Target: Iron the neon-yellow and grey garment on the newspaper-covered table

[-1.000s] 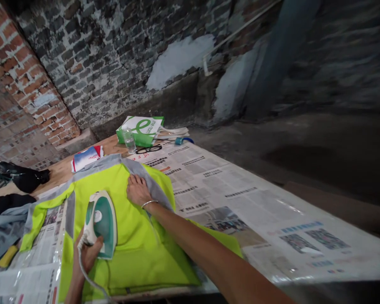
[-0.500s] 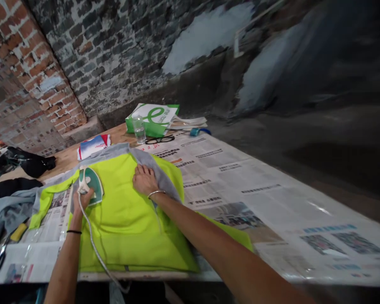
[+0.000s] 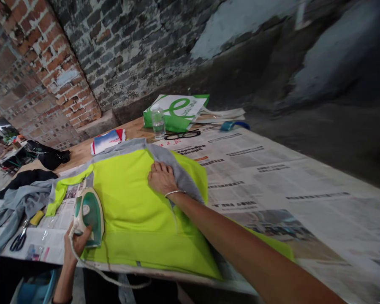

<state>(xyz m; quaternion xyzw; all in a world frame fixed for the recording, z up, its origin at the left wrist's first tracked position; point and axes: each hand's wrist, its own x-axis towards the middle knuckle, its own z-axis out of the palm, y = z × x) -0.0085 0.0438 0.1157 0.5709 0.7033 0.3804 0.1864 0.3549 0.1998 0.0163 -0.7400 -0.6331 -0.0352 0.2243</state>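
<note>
Here's the left hand point(image 3: 77, 241), fingers wrapped around the handle of a green-and-white steam iron point(image 3: 93, 216), nose pointing away from the body. The iron sits over the left side of a fluorescent yellow-and-grey sweatshirt point(image 3: 123, 192), laid out on the newspaper-covered table point(image 3: 133, 132). And the right hand point(image 3: 162, 179) is palm down near the grey shoulder panel, fingers extended and slightly parted, pressing on the cloth rather than pinching it.

How far along are we? The upper body panel looks fairly smooth, so I'd call this partway through; soft ripples run across the middle, and a fold shows below the right hand. The left sleeve lies angled outward, while the right one is partly hidden under the forearm. Whether the iron's sole presses fully flat, I can't tell.

Now the edges: the hem runs right along the table's near side, and the power cord point(image 3: 109, 277) loops over it, so there's little margin there. To the left, scissors point(image 3: 19, 242) and a yellow block point(image 3: 37, 217) limit the sideways room. Beyond the collar sit eyeglasses point(image 3: 181, 135) and a clear cup point(image 3: 158, 125). The widest stretch of newspaper point(image 3: 266, 185) spreads to the right.
</note>
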